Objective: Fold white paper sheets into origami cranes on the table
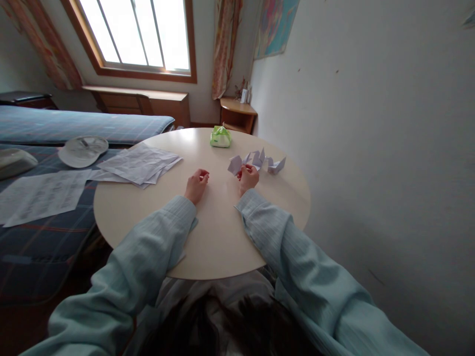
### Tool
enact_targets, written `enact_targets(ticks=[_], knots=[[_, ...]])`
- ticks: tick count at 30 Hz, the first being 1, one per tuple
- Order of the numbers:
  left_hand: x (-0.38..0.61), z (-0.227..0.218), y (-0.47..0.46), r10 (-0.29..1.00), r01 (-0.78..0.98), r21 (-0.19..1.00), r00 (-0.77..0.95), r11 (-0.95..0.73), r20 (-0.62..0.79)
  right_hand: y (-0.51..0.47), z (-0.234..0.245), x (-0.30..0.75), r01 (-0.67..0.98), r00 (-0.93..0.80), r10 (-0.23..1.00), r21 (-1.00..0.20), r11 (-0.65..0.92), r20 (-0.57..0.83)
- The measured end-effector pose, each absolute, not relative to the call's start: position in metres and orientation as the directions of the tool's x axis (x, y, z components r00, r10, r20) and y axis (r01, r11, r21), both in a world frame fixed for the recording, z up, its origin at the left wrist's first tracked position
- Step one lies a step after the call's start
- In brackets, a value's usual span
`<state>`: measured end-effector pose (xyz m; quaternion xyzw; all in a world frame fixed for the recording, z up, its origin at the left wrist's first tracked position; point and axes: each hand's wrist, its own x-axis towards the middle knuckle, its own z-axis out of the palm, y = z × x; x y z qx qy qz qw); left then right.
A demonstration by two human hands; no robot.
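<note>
My right hand (248, 178) pinches a folded white paper bird (234, 165) over the right half of the round table (222, 222). Its wing-like flat part shows to the left of the fingers; some of it is hidden behind them. Just beyond that hand stands a second folded paper bird (259, 158), and to its right a third paper bird (276, 166) rests on the tabletop. On the left, my left hand (197, 186) hovers at or touches the table with its fingers curled in. Nothing shows between those fingers.
A green tissue pack (220, 137) stands at the table's far side. Loose white sheets (143, 163) lie at its left edge, overlapping the bed (40, 247). On the bed are a white cap (83, 151) and a printed sheet (44, 195). A wall (363, 148) borders the right.
</note>
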<state>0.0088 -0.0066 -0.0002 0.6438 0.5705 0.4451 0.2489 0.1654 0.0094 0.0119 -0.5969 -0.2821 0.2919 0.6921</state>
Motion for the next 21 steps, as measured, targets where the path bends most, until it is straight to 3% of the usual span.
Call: enact_targets(ticks=[6, 16, 21], knots=[[0.009, 0.0, -0.006, 0.958, 0.514, 0.83, -0.053, -0.217, 0.283, 0.018, 0.011, 0.175, -0.01, 0.692, 0.713, -0.986, 0.169, 0.115], [0.008, -0.003, -0.004, 0.953, 0.511, 0.828, -0.053, -0.232, 0.3, 0.028, 0.009, 0.197, -0.033, 0.703, 0.709, -0.992, 0.12, 0.062], [0.008, -0.003, -0.005, 0.952, 0.514, 0.827, -0.062, -0.228, 0.301, 0.033, 0.002, 0.203, 0.048, 0.728, 0.676, -0.992, 0.113, 0.113]])
